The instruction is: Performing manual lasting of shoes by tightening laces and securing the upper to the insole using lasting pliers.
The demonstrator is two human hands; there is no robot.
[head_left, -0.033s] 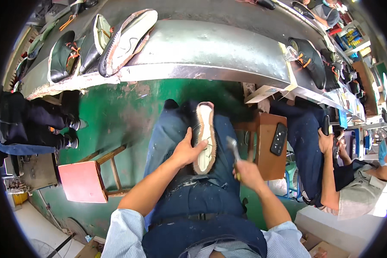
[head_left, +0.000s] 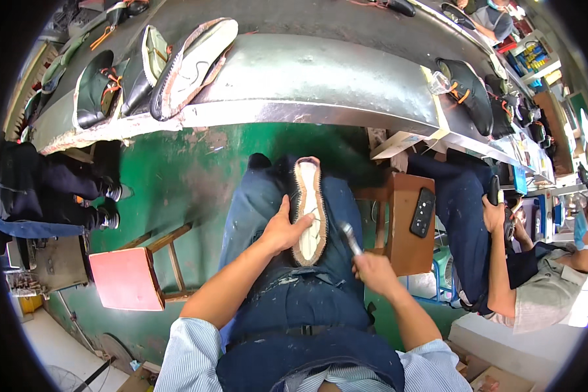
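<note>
An unfinished shoe (head_left: 309,189) lies bottom up along my lap, its pale underside ringed by a jagged brown edge. My left hand (head_left: 285,228) is closed on its left side, with the thumb pressed across the underside. To the right of the shoe, my right hand (head_left: 374,269) grips a hammer (head_left: 351,238) by its handle. The metal head is slightly blurred and stands apart from the shoe, over my right thigh. The fingertips of both hands are partly hidden.
A long metal-topped bench (head_left: 320,72) runs ahead, with a bottom-up shoe (head_left: 193,68) on its left and a black shoe (head_left: 467,91) on its right. A pink-topped stool (head_left: 127,279) stands left. A phone (head_left: 423,212) lies on a brown stool (head_left: 405,255). A co-worker (head_left: 549,281) sits at right.
The hammer head has moved a little left, toward the shoe, and slightly down. My right hand has shifted with it. My left hand stays on the shoe.
</note>
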